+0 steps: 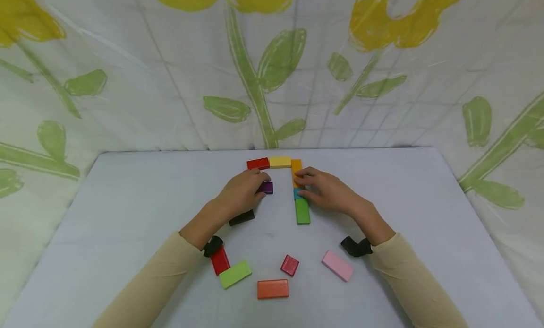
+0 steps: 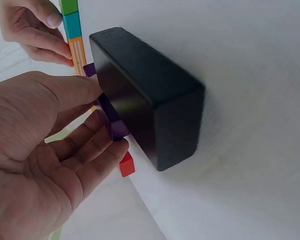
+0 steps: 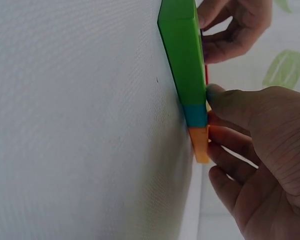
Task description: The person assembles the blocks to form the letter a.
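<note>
My left hand [image 1: 243,191] pinches a purple block [image 1: 267,188] between thumb and fingers. In the left wrist view the purple block [image 2: 114,122] lies partly behind a large-looking black block [image 2: 177,112]. My right hand [image 1: 329,190] rests its fingertips against a column of blocks: fingers on the orange block [image 1: 296,164], thumb on the small blue block [image 1: 296,193]. A green block [image 1: 302,212] continues that column toward me. At its far end, a yellow block [image 1: 280,162] and a red block [image 1: 258,163] form a row to the left.
Nearer to me lie a red block [image 1: 220,260], a lime-green block [image 1: 235,274], an orange-red block [image 1: 273,289], a small red block [image 1: 290,265] and a pink block [image 1: 337,265]. Behind the white table [image 1: 148,195] hangs a flower-patterned sheet [image 1: 170,82].
</note>
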`<control>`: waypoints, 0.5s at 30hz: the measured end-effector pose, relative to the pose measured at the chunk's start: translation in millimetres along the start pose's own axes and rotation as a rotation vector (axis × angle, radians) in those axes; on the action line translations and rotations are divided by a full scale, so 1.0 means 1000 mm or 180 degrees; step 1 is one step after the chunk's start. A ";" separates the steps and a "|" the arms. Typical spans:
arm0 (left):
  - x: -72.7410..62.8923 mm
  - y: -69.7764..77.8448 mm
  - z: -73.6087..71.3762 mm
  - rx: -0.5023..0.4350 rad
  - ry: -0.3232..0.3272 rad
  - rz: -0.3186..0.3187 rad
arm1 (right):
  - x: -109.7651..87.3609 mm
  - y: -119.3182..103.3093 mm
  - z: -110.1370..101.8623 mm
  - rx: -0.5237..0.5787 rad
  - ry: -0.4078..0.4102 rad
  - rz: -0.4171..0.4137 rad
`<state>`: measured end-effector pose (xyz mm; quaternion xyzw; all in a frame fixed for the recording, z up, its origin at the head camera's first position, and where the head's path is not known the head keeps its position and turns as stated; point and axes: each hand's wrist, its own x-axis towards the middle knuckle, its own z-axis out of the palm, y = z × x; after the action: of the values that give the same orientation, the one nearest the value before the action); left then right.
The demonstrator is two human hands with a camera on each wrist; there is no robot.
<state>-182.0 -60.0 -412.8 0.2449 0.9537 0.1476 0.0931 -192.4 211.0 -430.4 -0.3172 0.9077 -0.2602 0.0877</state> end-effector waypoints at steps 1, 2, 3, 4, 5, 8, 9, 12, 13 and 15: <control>0.000 0.000 0.000 -0.0001 0.0005 -0.0003 | 0.000 0.000 0.000 -0.0002 -0.0005 0.0003; 0.000 0.000 0.000 0.0001 0.0004 -0.0011 | 0.000 0.000 0.000 0.0002 -0.0013 0.0010; 0.000 0.000 0.000 0.0004 0.0007 -0.0013 | 0.000 0.000 -0.001 0.0005 -0.0013 0.0010; 0.000 0.001 0.001 0.0011 0.0014 -0.0017 | 0.000 0.000 -0.001 0.0009 -0.0014 0.0011; 0.000 0.001 0.001 0.0010 0.0027 -0.0014 | 0.000 0.000 -0.001 0.0019 -0.0017 0.0019; -0.002 0.002 0.000 -0.0008 0.0066 -0.0011 | 0.000 0.001 -0.001 0.0041 -0.0016 0.0031; -0.003 0.001 0.000 -0.0028 0.0089 -0.0001 | 0.000 0.001 0.000 0.0035 -0.0013 0.0019; -0.006 -0.002 -0.001 -0.0084 0.0126 0.0007 | 0.001 0.002 0.001 0.0030 -0.0020 0.0020; -0.007 -0.004 -0.001 -0.0088 0.0139 0.0008 | 0.002 0.001 0.001 0.0041 -0.0025 0.0026; -0.008 -0.008 -0.001 -0.0135 0.0152 -0.0027 | 0.002 0.001 0.002 0.0039 -0.0039 0.0026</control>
<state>-179.2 -71.1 -413.5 0.2352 0.9533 0.1732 0.0761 -194.2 209.8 -432.4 -0.3145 0.9069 -0.2635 0.0962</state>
